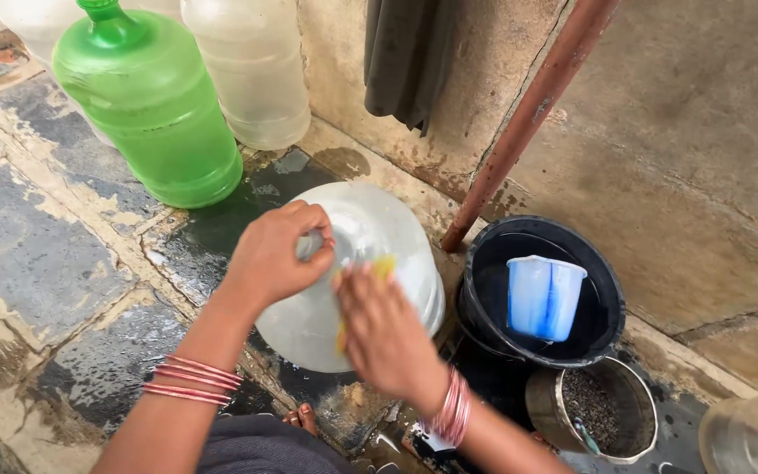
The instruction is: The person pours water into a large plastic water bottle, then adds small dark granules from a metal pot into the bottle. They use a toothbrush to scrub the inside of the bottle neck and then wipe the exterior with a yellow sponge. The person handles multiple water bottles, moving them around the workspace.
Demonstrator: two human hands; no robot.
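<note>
A large clear plastic water jug (379, 228) stands on the wet stone floor in front of me. My left hand (275, 254) is closed around its neck at the top. My right hand (385, 333), blurred, presses a yellow scrubber (382, 266) against the jug's shoulder. Pink bangles sit on both wrists.
A green water jug (155, 105) and a clear jug (256, 70) stand at the back left by the wall. A black bucket (607, 303) of water holds a pale blue mug (544, 297). A steel pot (638, 421) with dark contents, a rusty pipe (528, 114), a hanging dark cloth (407, 61).
</note>
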